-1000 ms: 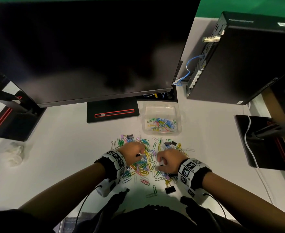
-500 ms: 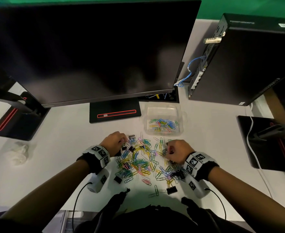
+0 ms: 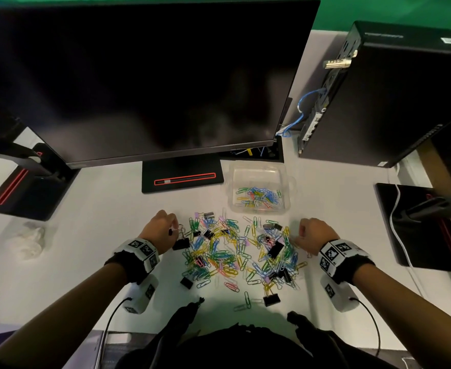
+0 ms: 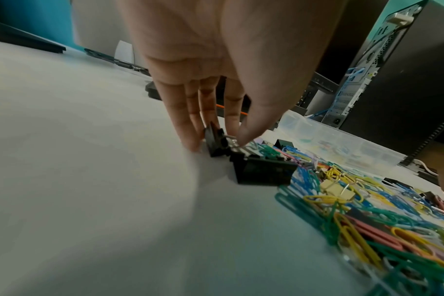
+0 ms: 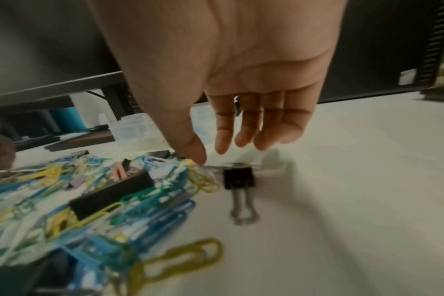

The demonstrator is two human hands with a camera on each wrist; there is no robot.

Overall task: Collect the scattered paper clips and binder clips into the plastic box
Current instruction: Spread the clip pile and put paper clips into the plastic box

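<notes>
Left hand [image 4: 203,84] pinches a small black binder clip [image 4: 216,143]; right hand [image 5: 231,80] hovers, fingers loose, empty. Tangled paper clips [image 3: 235,251] could snag and scatter off the bench [image 3: 85,235].

The head view looks steeply down from above the white desk [image 3: 91,235], the monitor filling the upper frame. Each wrist view sits low, just above the desk, looking along its palm from opposite sides. All three share the pile of clips [image 3: 235,251] and the plastic box [image 3: 259,186] behind it.
</notes>
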